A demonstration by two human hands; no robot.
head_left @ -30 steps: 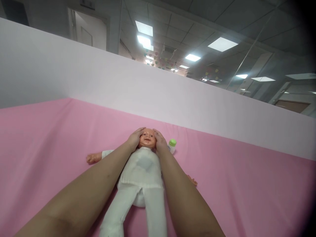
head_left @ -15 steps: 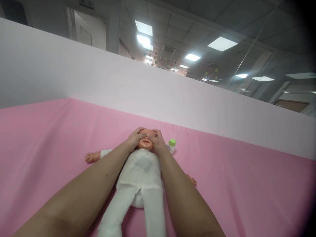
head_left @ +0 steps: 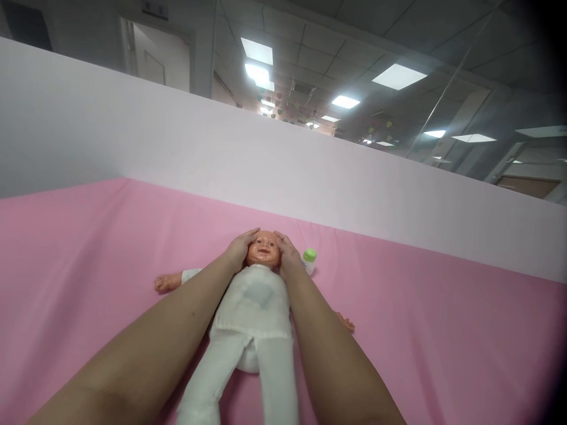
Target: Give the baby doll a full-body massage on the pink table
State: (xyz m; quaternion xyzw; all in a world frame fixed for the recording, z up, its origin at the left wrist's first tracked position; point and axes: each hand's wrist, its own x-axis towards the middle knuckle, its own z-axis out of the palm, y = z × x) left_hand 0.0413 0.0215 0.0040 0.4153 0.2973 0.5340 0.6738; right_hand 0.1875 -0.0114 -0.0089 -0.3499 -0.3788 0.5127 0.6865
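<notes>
A baby doll [head_left: 252, 298] in white clothes lies on its back, its head between my two hands. My left hand [head_left: 241, 248] rests along the left side of the head, fingers stretched out and flat against it. On the other side, my right hand [head_left: 287, 249] touches the head in the same way, fingers extended towards the top. Neither thumb covers the doll's face. A small bottle with a green cap [head_left: 309, 260] stands just right of my right hand, its lower part partly hidden by that hand. My forearms cover much of the doll's arms.
Pink sheeting [head_left: 420, 319] with soft folds lies under the doll. A white padded wall [head_left: 266, 159] runs behind it, slanting down to the right. Beyond the wall are glass panels, a door [head_left: 162, 56] and lit ceiling panels [head_left: 398, 77].
My thumbs have moved off the doll's eyes and outwards, so its face now shows. Both hands have shifted to the sides of its head. The doll and bottle stay put.
</notes>
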